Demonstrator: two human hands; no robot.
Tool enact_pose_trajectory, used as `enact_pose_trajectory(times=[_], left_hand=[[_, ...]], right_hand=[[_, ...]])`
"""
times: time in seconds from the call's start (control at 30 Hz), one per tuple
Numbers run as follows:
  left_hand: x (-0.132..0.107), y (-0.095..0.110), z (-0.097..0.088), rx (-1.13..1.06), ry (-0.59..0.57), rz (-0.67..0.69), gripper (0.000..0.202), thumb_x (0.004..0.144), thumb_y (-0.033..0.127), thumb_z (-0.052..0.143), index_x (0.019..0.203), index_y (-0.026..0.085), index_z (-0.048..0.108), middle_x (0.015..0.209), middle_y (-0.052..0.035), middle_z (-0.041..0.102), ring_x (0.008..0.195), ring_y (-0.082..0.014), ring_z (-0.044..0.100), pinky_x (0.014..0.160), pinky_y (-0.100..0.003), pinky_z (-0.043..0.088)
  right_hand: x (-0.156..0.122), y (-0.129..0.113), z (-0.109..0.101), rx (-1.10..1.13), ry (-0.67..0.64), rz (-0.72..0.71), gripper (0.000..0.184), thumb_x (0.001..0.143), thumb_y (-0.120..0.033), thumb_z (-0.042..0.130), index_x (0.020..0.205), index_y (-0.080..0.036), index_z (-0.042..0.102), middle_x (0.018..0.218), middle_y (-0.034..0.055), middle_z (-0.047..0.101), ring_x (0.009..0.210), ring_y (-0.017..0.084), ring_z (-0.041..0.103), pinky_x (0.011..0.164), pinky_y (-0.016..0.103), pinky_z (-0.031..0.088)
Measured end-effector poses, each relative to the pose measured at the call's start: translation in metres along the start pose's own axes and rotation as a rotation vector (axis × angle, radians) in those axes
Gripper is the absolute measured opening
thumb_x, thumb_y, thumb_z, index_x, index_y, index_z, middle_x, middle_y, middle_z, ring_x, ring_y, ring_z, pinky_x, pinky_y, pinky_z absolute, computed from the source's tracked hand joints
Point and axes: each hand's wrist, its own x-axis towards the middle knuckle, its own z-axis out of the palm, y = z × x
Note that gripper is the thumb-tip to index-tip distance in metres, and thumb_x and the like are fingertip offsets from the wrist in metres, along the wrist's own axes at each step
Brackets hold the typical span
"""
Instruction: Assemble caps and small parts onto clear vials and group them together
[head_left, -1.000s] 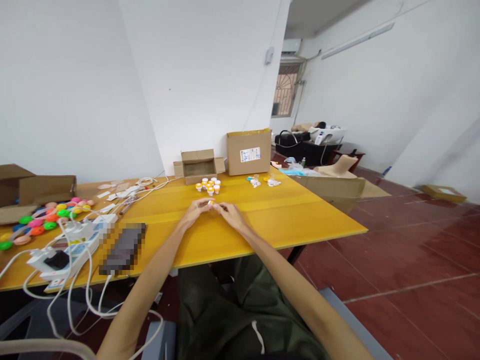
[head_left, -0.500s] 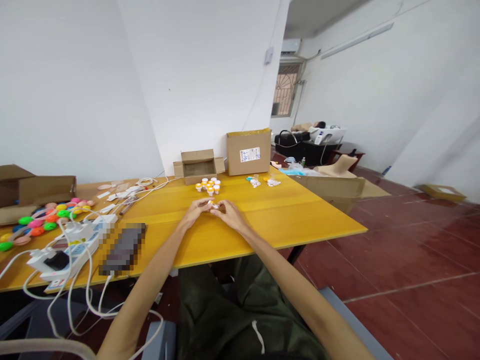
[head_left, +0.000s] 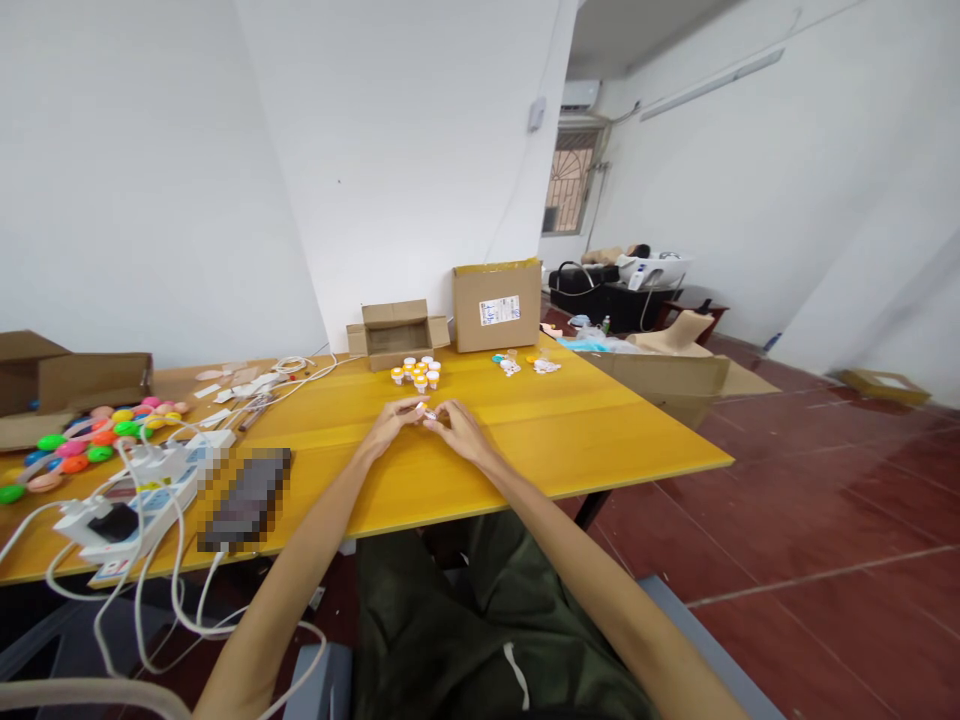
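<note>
My left hand (head_left: 390, 424) and my right hand (head_left: 458, 430) meet over the table's middle, closed on one small white-and-orange piece (head_left: 424, 411). The fingers cover much of it, and its exact kind is too small to make out. Just beyond my fingertips stands a cluster of several small white pieces with yellow-orange parts (head_left: 417, 374). Farther right lie two little piles: white parts with a teal piece (head_left: 508, 364), and white parts with an orange piece (head_left: 546, 365).
An open cardboard box (head_left: 397, 338) and a taped, labelled carton (head_left: 497, 310) stand at the table's back. On the left are a pixelated phone (head_left: 247, 497), a power strip (head_left: 161, 500) with looping white cables, colourful round pieces (head_left: 97, 437) and another open box (head_left: 94, 380).
Between my fingertips the small piece has turned or shifted slightly. Both hands stay in nearly the same place, and the things on the table have not moved.
</note>
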Motion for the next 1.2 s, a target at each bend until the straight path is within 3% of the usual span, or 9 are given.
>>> enact_pose_trajectory(times=[0.1, 0.27, 0.43, 0.6, 0.73, 0.93, 1.1, 1.2], left_hand=[[0.0002, -0.0004, -0.0001, 0.001, 0.024, 0.004, 0.051, 0.067, 0.045, 0.080, 0.111, 0.019, 0.075, 0.092, -0.0055, 0.076, 0.088, -0.0210, 0.063, 0.087, -0.034, 0.045], [0.0002, 0.0006, 0.0006, -0.015, 0.012, 0.004, 0.052, 0.067, 0.043, 0.079, 0.113, 0.020, 0.074, 0.095, -0.0066, 0.077, 0.093, -0.0227, 0.064, 0.089, -0.035, 0.045], [-0.0004, 0.0022, 0.0012, -0.008, 0.033, 0.013, 0.049, 0.067, 0.041, 0.080, 0.112, 0.020, 0.075, 0.101, -0.0065, 0.076, 0.096, -0.0231, 0.064, 0.089, -0.034, 0.046], [-0.0009, 0.0031, 0.0010, -0.005, 0.018, 0.021, 0.051, 0.067, 0.042, 0.080, 0.113, 0.020, 0.074, 0.096, -0.0061, 0.077, 0.093, -0.0230, 0.065, 0.089, -0.035, 0.046], [-0.0009, 0.0029, 0.0008, 0.011, 0.036, 0.025, 0.047, 0.068, 0.042, 0.079, 0.109, 0.020, 0.076, 0.090, -0.0049, 0.076, 0.088, -0.0215, 0.063, 0.087, -0.034, 0.046], [-0.0023, 0.0062, 0.0024, -0.005, 0.020, 0.028, 0.050, 0.067, 0.041, 0.079, 0.112, 0.020, 0.074, 0.100, -0.0064, 0.076, 0.099, -0.0244, 0.065, 0.091, -0.035, 0.045], [-0.0030, 0.0073, 0.0028, 0.007, 0.019, 0.040, 0.047, 0.068, 0.042, 0.079, 0.109, 0.019, 0.075, 0.103, -0.0071, 0.076, 0.102, -0.0256, 0.064, 0.092, -0.035, 0.046], [-0.0025, 0.0063, 0.0025, -0.004, 0.027, 0.055, 0.049, 0.067, 0.042, 0.080, 0.110, 0.020, 0.074, 0.106, -0.0077, 0.075, 0.106, -0.0265, 0.064, 0.094, -0.036, 0.045]], right_hand=[[0.0004, -0.0011, -0.0004, -0.017, -0.025, -0.015, 0.028, 0.093, -0.047, 0.055, 0.081, -0.024, 0.065, 0.089, 0.0041, 0.065, 0.091, 0.020, 0.059, 0.085, 0.032, 0.043], [0.0000, -0.0023, -0.0009, -0.028, -0.009, 0.014, 0.026, 0.083, -0.048, 0.068, 0.091, -0.024, 0.064, 0.093, 0.0026, 0.065, 0.090, 0.020, 0.058, 0.082, 0.032, 0.044], [0.0007, -0.0014, -0.0001, -0.067, -0.052, 0.012, 0.029, 0.094, -0.046, 0.053, 0.080, -0.024, 0.065, 0.090, 0.0040, 0.065, 0.091, 0.020, 0.059, 0.083, 0.033, 0.042], [0.0007, -0.0014, -0.0005, -0.064, -0.052, 0.017, 0.023, 0.085, -0.047, 0.066, 0.091, -0.025, 0.065, 0.094, 0.0031, 0.066, 0.092, 0.021, 0.059, 0.082, 0.033, 0.042], [0.0013, -0.0022, -0.0004, -0.046, -0.068, 0.021, 0.026, 0.095, -0.044, 0.051, 0.084, -0.025, 0.066, 0.094, 0.0043, 0.066, 0.095, 0.021, 0.060, 0.085, 0.033, 0.042], [0.0002, -0.0003, -0.0005, -0.021, -0.042, 0.034, 0.026, 0.085, -0.049, 0.065, 0.093, -0.025, 0.064, 0.096, 0.0023, 0.065, 0.091, 0.021, 0.060, 0.084, 0.033, 0.044], [0.0013, 0.0019, 0.0015, -0.007, -0.056, 0.022, 0.026, 0.095, -0.045, 0.050, 0.090, -0.026, 0.067, 0.096, 0.0035, 0.065, 0.094, 0.020, 0.060, 0.087, 0.034, 0.043], [0.0017, 0.0036, 0.0024, -0.008, -0.042, 0.034, 0.027, 0.090, -0.050, 0.056, 0.092, -0.026, 0.067, 0.096, 0.0022, 0.064, 0.091, 0.021, 0.060, 0.086, 0.035, 0.043]])
